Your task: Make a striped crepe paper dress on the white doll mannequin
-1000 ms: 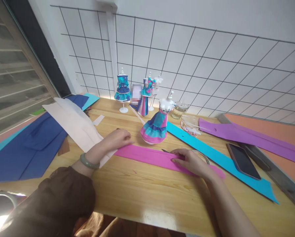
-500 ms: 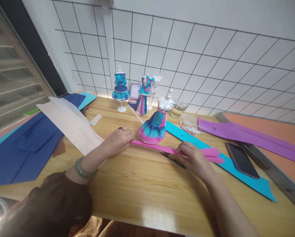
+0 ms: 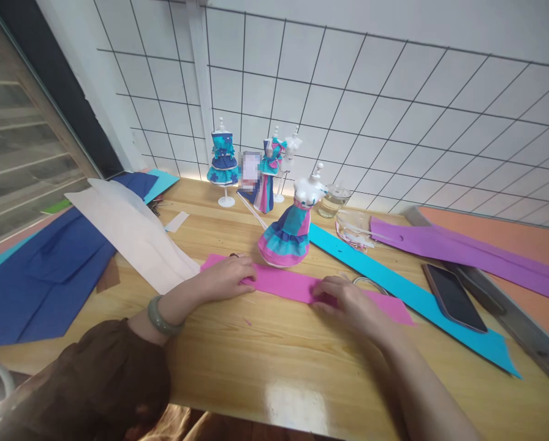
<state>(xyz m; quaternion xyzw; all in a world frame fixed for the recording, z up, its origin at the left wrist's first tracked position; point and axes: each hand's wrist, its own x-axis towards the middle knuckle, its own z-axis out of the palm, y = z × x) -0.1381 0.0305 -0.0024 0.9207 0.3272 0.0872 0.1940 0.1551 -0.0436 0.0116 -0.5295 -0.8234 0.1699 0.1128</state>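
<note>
A pink strip [image 3: 283,283] lies flat across the wooden table, in front of a small white mannequin [image 3: 290,229] in a blue, turquoise and pink dress. On the strip's left part rests my left hand [image 3: 233,275], its fingers closed on the material near the edge. My right hand [image 3: 341,298] is bent over the right part of the strip, fingers pressed together on it. Part of a ring-shaped scissor handle [image 3: 370,283] shows behind my right hand; the rest is hidden under the strip.
Turquoise strip [image 3: 421,301], phone [image 3: 453,297] and purple sheet [image 3: 467,251] lie at the right. Blue [image 3: 49,275] and white sheets [image 3: 127,236] are at the left. Dressed mannequins [image 3: 223,159] and a glass jar [image 3: 333,201] stand at the back.
The pink strip, earlier folded narrow, is now spread wide and flat. My right hand has moved slightly left. The black scissor blades are now covered.
</note>
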